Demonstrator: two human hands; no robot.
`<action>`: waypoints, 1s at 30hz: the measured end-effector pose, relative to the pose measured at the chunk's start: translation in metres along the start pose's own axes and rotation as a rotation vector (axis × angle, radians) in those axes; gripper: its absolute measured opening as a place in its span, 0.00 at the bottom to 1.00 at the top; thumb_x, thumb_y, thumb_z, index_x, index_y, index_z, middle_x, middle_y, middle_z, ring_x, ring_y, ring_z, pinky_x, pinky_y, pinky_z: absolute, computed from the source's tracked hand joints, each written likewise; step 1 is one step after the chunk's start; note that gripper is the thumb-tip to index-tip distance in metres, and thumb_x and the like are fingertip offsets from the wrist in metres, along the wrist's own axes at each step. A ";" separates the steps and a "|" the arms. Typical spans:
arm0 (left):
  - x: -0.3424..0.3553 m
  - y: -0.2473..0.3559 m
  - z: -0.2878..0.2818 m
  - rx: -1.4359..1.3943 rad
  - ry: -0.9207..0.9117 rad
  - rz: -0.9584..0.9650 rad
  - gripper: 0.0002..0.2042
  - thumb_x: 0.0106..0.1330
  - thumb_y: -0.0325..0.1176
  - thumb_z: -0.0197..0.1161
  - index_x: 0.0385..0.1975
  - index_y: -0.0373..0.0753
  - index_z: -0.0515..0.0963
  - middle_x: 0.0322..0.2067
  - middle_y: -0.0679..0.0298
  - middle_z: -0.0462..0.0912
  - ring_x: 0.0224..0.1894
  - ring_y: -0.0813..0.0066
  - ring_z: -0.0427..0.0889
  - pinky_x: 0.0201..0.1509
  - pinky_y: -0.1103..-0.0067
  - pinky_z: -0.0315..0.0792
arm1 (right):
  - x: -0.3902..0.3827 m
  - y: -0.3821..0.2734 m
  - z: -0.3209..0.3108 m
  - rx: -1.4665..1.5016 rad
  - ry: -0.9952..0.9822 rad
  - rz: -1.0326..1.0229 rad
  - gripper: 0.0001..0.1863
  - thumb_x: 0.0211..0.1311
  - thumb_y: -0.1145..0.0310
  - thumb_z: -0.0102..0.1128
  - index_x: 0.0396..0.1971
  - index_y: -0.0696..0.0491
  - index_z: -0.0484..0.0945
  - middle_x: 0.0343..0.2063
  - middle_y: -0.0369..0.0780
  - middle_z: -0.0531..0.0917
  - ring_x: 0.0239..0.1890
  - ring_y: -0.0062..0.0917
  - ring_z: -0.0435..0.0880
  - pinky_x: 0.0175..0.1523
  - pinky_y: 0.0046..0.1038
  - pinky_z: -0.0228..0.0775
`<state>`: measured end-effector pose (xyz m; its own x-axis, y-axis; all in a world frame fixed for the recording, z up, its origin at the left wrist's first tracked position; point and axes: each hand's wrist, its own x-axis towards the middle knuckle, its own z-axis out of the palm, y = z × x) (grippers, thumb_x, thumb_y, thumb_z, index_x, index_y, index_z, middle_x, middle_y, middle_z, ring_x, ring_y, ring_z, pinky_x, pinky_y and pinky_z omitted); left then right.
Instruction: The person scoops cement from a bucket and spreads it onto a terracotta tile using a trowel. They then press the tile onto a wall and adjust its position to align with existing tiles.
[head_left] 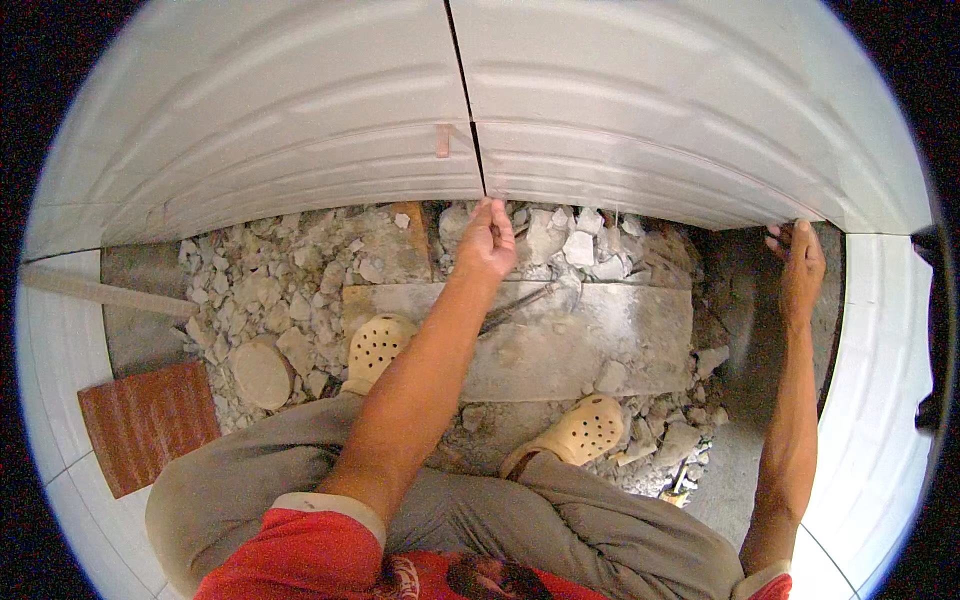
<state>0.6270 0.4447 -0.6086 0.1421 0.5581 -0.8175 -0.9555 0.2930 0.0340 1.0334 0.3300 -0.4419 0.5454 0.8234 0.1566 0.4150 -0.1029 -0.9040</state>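
Two large white wall tiles with wavy relief, a left tile [300, 110] and a right tile [640, 120], stand side by side with a dark narrow gap between them. My left hand [487, 242] is closed in a pinch at the bottom of that gap, against the tiles' lower edges. Whatever sits between its fingertips is too small to make out. Over at the right tile's lower right corner, my right hand [803, 265] has its fingers bent at the bottom edge. Its fingertips are partly hidden, so what they grip is unclear.
Broken rubble [270, 300] covers the ground around a flat grey slab [590, 335]. A thin dark bar [515, 305] lies on the slab. At left are a reddish-brown tile [150, 425] and a long pale strip [110, 290]. My feet wear beige clogs [580, 430].
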 end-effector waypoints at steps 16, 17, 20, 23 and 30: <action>0.001 0.000 0.002 -0.052 0.046 0.030 0.08 0.66 0.21 0.61 0.44 0.29 0.79 0.40 0.53 0.85 0.39 0.66 0.87 0.40 0.83 0.87 | 0.004 0.002 -0.001 -0.060 0.013 -0.024 0.24 0.74 0.52 0.50 0.42 0.62 0.79 0.36 0.41 0.81 0.38 0.28 0.86 0.42 0.28 0.81; 0.000 0.000 0.002 -0.042 0.032 0.032 0.10 0.67 0.21 0.60 0.47 0.30 0.77 0.41 0.55 0.83 0.40 0.66 0.86 0.42 0.83 0.87 | 0.004 0.002 -0.001 -0.056 0.014 -0.029 0.24 0.74 0.52 0.51 0.42 0.62 0.79 0.36 0.41 0.81 0.38 0.28 0.86 0.42 0.28 0.81; -0.001 -0.001 0.001 -0.012 0.000 0.040 0.13 0.69 0.22 0.58 0.53 0.32 0.74 0.44 0.57 0.81 0.44 0.67 0.85 0.45 0.83 0.86 | 0.003 0.000 0.000 -0.044 0.027 -0.015 0.24 0.74 0.52 0.51 0.42 0.62 0.79 0.36 0.41 0.81 0.38 0.28 0.86 0.42 0.28 0.81; 0.000 -0.002 0.001 0.016 0.002 0.060 0.14 0.69 0.22 0.59 0.53 0.32 0.74 0.44 0.57 0.81 0.44 0.67 0.85 0.46 0.83 0.86 | 0.003 -0.003 -0.001 -0.052 0.012 0.012 0.25 0.74 0.51 0.51 0.44 0.62 0.78 0.38 0.43 0.82 0.41 0.29 0.85 0.45 0.29 0.81; -0.001 -0.001 0.003 0.009 0.019 0.047 0.12 0.68 0.23 0.60 0.50 0.32 0.75 0.43 0.58 0.82 0.43 0.68 0.85 0.45 0.84 0.86 | 0.002 -0.004 -0.002 -0.037 0.023 0.004 0.24 0.74 0.52 0.52 0.43 0.62 0.80 0.36 0.41 0.82 0.39 0.28 0.86 0.42 0.27 0.81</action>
<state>0.6288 0.4459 -0.6060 0.0925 0.5565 -0.8257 -0.9586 0.2740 0.0773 1.0345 0.3314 -0.4376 0.5633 0.8101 0.1625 0.4394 -0.1271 -0.8893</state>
